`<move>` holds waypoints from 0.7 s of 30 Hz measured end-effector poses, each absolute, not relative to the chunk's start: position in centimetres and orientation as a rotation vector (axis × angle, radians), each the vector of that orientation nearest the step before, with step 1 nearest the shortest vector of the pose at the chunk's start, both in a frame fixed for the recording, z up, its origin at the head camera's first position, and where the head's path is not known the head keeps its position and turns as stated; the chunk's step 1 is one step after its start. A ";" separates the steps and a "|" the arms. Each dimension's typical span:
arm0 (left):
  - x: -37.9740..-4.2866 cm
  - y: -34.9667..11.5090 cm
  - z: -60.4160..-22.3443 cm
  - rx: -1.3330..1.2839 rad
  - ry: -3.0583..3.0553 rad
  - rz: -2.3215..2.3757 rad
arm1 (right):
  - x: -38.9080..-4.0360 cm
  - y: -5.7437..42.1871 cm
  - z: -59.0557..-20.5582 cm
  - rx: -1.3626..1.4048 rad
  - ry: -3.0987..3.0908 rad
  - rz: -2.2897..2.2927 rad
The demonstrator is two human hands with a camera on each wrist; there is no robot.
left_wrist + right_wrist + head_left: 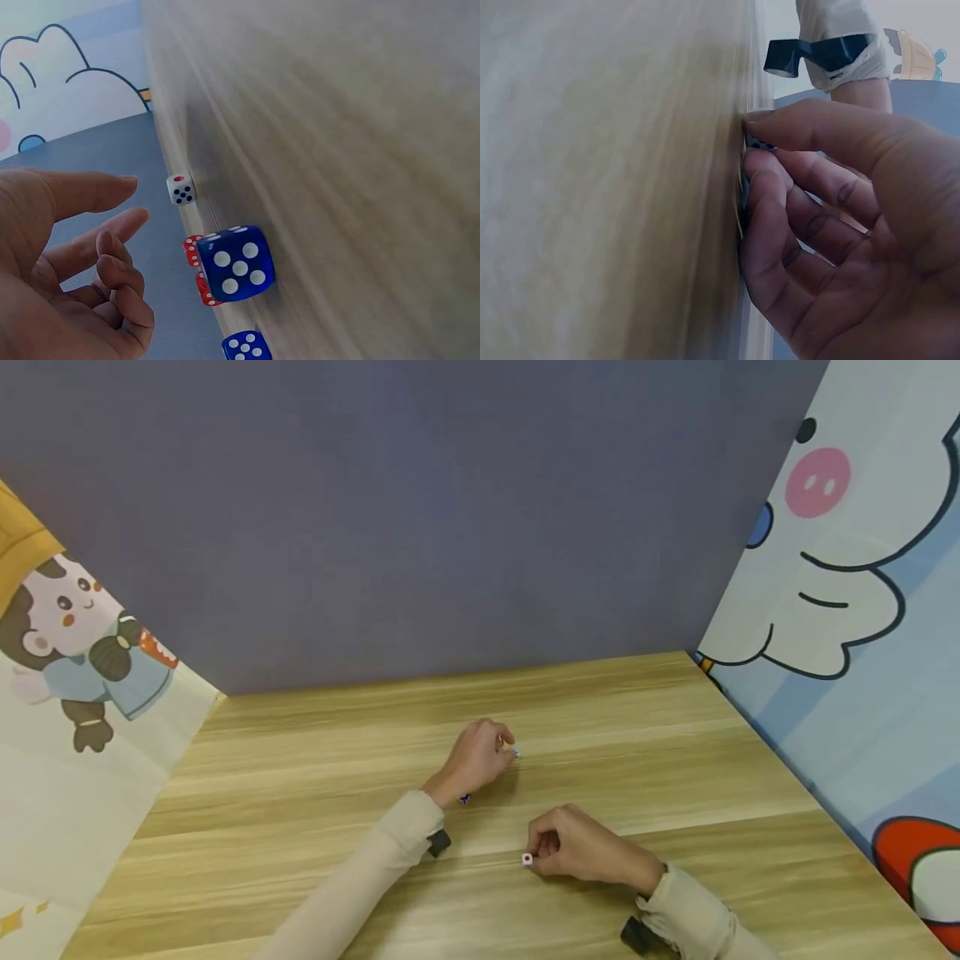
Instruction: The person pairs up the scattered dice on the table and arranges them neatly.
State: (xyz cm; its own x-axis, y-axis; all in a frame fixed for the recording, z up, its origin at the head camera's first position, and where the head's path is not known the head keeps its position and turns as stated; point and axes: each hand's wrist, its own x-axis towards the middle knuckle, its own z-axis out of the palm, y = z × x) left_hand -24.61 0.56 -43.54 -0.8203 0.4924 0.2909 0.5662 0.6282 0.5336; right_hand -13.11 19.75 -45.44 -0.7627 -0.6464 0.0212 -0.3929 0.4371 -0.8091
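Note:
My left hand (477, 753) is over the middle of the table, thumb and index finger spread apart. Just off its fingertips in the left wrist view sits a white die (181, 190) with a red dot on top. Two red dice (193, 250) and two blue dice (238, 262) stand near it; in the head view the hand partly hides this group. Closer to me, my right hand (581, 847) pinches another white die (527, 859), its red dot facing up. In the right wrist view the fingertips cover most of that die, down at the table surface.
The wood-grain table (315, 793) meets a grey panel (450, 527) at the back. Cartoon-printed panels flank it, a left one (90, 810) and a right one (832, 718). A blue die (464, 798) shows beside the left wrist.

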 end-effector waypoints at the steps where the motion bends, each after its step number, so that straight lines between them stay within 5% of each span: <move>1: -24.8 0.6 -43.6 -0.894 -2.733 -0.958 | -13.1 19.8 -45.4 -0.892 2.395 -1.238; 21: -26.0 1.0 -44.2 -0.899 -2.858 -0.857 | -13.2 19.7 -45.6 -0.886 2.379 -1.252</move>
State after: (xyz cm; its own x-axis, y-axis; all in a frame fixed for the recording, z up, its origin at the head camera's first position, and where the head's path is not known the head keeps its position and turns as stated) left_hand -26.03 1.04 -44.22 -0.8333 0.5219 0.1821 0.5360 0.6825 0.4968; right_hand -13.21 19.66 -45.57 -0.7608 -0.6488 0.0133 -0.3785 0.4269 -0.8213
